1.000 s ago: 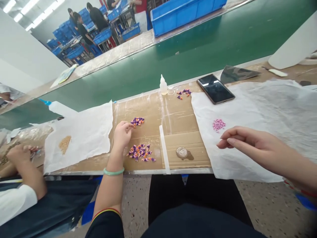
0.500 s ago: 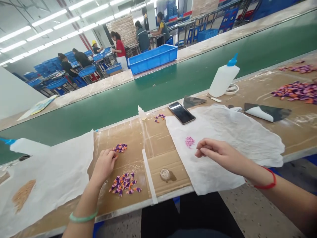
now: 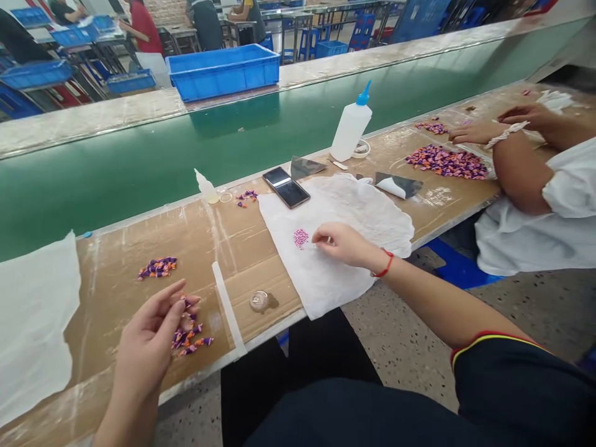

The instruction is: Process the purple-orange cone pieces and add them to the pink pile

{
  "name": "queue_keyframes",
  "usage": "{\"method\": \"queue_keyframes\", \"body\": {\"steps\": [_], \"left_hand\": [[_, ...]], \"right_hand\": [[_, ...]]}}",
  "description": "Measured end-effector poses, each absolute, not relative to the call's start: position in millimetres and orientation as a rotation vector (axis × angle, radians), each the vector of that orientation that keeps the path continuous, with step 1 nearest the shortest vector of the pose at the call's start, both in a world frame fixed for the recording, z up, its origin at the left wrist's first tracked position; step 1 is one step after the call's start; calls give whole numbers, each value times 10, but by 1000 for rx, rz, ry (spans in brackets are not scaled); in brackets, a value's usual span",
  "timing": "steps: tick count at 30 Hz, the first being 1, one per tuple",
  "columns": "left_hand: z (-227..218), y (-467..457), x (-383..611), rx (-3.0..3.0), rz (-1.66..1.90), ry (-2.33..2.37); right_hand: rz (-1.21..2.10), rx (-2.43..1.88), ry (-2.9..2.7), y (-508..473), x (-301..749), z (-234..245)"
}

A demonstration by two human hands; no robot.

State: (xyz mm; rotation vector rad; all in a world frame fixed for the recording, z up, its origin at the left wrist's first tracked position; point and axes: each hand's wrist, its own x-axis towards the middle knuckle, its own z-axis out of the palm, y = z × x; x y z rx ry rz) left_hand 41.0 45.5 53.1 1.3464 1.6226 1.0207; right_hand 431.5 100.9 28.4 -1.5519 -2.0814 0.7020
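My left hand (image 3: 148, 332) is over the near pile of small purple-and-orange pieces (image 3: 186, 341). Its thumb and fingers are closed around one such piece, partly hidden by the fingertips. Beyond it lies the far pile of the same pieces (image 3: 158, 267). My right hand (image 3: 343, 243) hovers over a white cloth (image 3: 335, 285), fingers curled and tips pinched together. Whatever is between those tips is too small to make out. Just left of them, tiny pink and white bits (image 3: 300, 238) lie heaped on the cloth.
A small round clear container (image 3: 259, 301) and a white strip (image 3: 228, 307) lie between my hands. Behind are a phone (image 3: 286, 186), a dropper bottle (image 3: 205, 187) and a big white bottle (image 3: 350, 131). At right, a co-worker's hands (image 3: 479, 131) are near a large pile (image 3: 447, 162).
My left hand has moved from the far pile to the near pile. My right hand stays beside the pink bits. The view has turned right, bringing the co-worker into sight.
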Motion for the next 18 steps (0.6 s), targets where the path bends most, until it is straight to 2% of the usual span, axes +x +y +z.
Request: {"method": "queue_keyframes", "body": {"steps": [7,18], "left_hand": [[547,247,668,1280,888,1488],[487,189,704,1764,747,1411]], "right_hand": [[586,-1554,-2184,1059,4092,154],[562,-1532,-2228,1076,3997,118]]}}
